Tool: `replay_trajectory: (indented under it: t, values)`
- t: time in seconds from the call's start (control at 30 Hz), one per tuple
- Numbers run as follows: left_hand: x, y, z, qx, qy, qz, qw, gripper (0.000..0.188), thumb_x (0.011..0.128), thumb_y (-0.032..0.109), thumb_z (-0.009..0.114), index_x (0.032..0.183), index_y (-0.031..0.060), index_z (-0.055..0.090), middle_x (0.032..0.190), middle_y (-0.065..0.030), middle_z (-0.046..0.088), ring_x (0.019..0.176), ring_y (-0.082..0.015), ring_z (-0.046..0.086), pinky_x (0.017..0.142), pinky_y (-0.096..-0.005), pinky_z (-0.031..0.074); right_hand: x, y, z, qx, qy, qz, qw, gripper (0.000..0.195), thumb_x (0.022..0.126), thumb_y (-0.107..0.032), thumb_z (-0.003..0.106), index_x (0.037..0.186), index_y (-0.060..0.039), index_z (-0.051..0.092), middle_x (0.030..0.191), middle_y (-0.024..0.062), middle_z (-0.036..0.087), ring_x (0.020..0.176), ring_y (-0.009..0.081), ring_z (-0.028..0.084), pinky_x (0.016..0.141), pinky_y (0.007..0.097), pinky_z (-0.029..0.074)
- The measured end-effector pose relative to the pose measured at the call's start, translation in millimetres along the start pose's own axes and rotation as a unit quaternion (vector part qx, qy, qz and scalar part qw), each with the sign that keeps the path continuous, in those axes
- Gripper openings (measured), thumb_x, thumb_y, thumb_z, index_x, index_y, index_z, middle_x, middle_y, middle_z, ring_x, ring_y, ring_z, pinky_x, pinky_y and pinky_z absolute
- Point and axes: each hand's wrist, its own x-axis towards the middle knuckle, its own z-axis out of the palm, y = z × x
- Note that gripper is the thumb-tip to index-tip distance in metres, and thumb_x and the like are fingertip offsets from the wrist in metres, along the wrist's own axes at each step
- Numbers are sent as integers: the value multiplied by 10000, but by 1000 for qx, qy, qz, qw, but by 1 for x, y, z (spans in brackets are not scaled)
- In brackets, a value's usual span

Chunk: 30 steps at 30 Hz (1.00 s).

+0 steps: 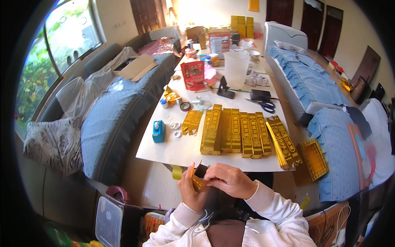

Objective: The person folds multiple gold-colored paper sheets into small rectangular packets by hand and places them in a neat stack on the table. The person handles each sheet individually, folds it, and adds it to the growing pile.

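Observation:
Below the table's near edge, my left hand point(192, 192) holds a gold printed carton piece point(198, 182) with a dark inner side. The fingertips of my right hand point(230, 180) pinch the same piece at its right side. On the white table point(182, 151) in front of me, several long gold boxes point(231, 131) lie side by side. To their right is a stack of flat gold cartons point(282, 143). A flat gold carton piece point(192, 122) lies to their left, near white tape rolls point(176, 133) and a blue tape dispenser point(158, 131).
Scissors point(267, 106), a black box point(260, 95), a black phone stand point(225, 89), a red pouch point(193, 75) and a plastic jug point(236, 69) stand or lie farther back. An open gold box point(313, 159) is right of the table. Sofas with blue covers point(120, 108) flank it.

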Motion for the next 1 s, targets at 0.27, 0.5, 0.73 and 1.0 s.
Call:
replay_trajectory:
  t: [0.27,0.5,0.73,1.0]
  values:
    - [1,16,-17,-355,-70,-138,922,817,1025,598,436,1524,-49,430,1379,-180,592,1252,-287,567,1090,-403,401,-2,-5,-4,-77,-60,-20,995,238,827,56,755,1014,-69,677,1043,84,655,938,279,668,816,359,564]
    - [15,23,-40,-416,-126,-276,857,500,1035,362,474,1342,-18,578,1248,-112,661,1153,-182,605,1053,-326,433,-2,-15,0,-84,-120,-48,988,192,854,-63,786,1011,-64,676,1106,100,629,986,304,649,847,377,556]
    - [8,16,-39,-484,-145,-335,795,315,984,88,580,1291,25,561,1219,-52,638,1074,-115,595,925,-269,487,-2,-13,3,-80,-103,-58,990,220,874,-171,807,995,-40,679,1146,134,617,991,313,645,852,396,561]
    - [5,19,-31,-465,-86,-246,846,308,953,-12,555,1258,26,548,1197,-60,600,1099,-129,582,958,-279,489,-7,-12,17,18,-2,65,998,356,876,-134,817,1159,-59,615,1173,105,555,913,212,642,799,317,551]
